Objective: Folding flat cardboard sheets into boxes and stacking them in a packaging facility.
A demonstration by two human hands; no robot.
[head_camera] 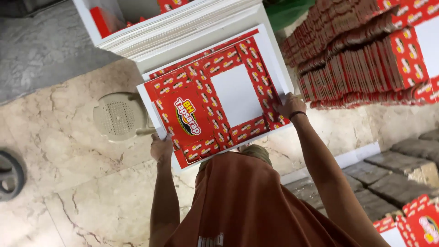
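Note:
I hold a flat printed cardboard sheet [215, 98], red with a white square in the middle and white borders, out in front of me. My left hand [161, 147] grips its near left corner. My right hand [291, 105], with a dark band at the wrist, grips its right edge. The sheet lies over the front of a thick stack of similar white-edged sheets [183, 32]. My orange garment [249, 201] fills the bottom middle of the view.
Rows of folded red cartons [366, 55] are stacked at the upper right. A beige plastic stool [120, 114] stands on the marble floor to the left. A dark round object [10, 176] sits at the left edge. Grey blocks [402, 164] and more red cartons [420, 224] lie at the lower right.

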